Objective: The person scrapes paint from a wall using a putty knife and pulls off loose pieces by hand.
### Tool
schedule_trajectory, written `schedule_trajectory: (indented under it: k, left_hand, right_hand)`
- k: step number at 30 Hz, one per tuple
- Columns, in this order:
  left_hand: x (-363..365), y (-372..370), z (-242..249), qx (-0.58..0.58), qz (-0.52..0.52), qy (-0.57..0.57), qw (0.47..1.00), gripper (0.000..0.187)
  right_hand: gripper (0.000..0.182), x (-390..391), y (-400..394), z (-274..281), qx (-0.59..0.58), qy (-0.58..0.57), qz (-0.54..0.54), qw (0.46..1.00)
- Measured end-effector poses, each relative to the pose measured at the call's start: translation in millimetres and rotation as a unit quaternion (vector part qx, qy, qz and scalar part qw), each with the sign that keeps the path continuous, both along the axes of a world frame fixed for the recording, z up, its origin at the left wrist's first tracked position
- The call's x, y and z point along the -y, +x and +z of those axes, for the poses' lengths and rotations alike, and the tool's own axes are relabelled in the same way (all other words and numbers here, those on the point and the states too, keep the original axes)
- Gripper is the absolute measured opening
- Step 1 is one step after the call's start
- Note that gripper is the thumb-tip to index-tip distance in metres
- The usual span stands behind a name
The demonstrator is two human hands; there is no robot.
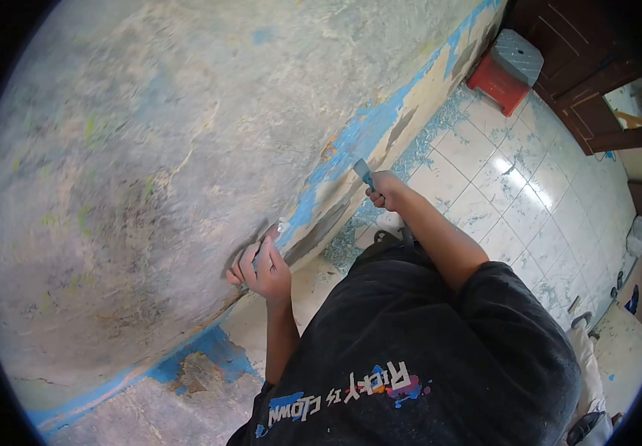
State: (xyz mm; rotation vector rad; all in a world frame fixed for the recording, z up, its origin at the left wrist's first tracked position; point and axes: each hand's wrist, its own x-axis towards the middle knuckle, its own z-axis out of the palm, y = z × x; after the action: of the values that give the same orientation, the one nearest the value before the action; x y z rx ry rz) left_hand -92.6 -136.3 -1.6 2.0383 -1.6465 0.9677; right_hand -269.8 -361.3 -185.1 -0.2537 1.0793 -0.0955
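Note:
My right hand [386,190] is closed around the handle of a paint scraper [362,171]. Its flat blade points up and left, at the lower edge of a strip of blue paint [351,145] on the wall [150,149]. Lower on the same wall, my left hand [261,271] has its fingers curled around what looks like a second scraper [273,231], with a whitish bit at its tip. Most of that tool is hidden by the fingers. Bare grey plaster covers much of the wall, and cream and dark patches show below the blue strip.
Blue paint flakes [347,249] litter the tiled floor [477,182] along the wall's foot. A red stool [498,83] with a grey top stands near dark wooden furniture [581,59]. To the lower left, another wall section [217,353] carries blue paint remnants. Assorted items lie at the right edge.

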Motion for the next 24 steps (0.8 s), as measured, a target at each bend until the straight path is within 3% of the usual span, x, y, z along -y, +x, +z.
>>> schedule_trajectory:
  k: [8,10,17,24]
  left_hand:
    - [16,-15,1,-0.001,0.002,-0.002,1.0,0.023]
    - [19,-9,3,0.004,0.006,-0.006,1.0,0.022]
    - [13,0,3,0.019,0.014,0.02,1.0,0.019]
    - [27,5,8,0.017,-0.011,0.005,1.0,0.02]
  right_hand:
    - [0.01,-1,12,-40,-0.021,-0.013,-0.023,0.999]
    - [0.01,-7,9,-29,-0.002,-0.032,-0.021,0.999]
    - [0.016,-8,8,-57,-0.002,0.009,-0.019,1.0]
    - [0.03,-20,10,-10,-0.064,-0.121,-0.004,0.991]
